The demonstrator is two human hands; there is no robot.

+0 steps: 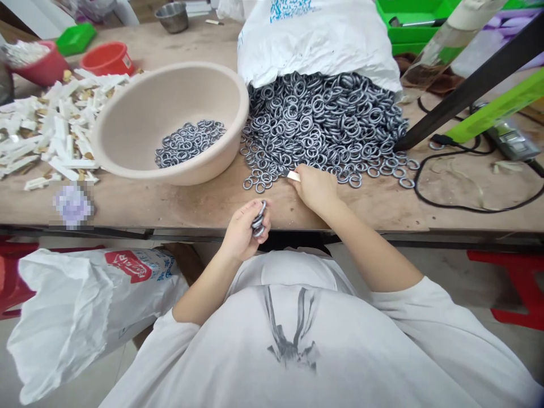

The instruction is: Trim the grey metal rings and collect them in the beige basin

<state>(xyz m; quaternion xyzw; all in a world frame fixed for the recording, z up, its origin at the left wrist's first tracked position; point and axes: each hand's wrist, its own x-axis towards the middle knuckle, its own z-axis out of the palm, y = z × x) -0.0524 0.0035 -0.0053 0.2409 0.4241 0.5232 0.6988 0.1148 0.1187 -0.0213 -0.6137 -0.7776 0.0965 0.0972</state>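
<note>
My left hand (249, 229), just past the table's front edge, is closed around several grey rings (258, 225). At the near edge of a big heap of the same shiny rings (314, 119), my right hand (317, 188) pinches a short off-white strip (293, 176). The fingertips of that hand touch or nearly touch the rings; its palm side is hidden. A beige basin (127, 119) stands to the left of the heap, with a smaller lot of rings (191, 144) on its bottom.
The heap spills from a white sack (314, 45). Many white strips (63, 130) lie left of the basin, near a red bowl (107, 59). On the right are a slanted black post (463, 85), a black cable (467, 208) and a green bin (408, 34). Another sack (93, 300) stands below the table.
</note>
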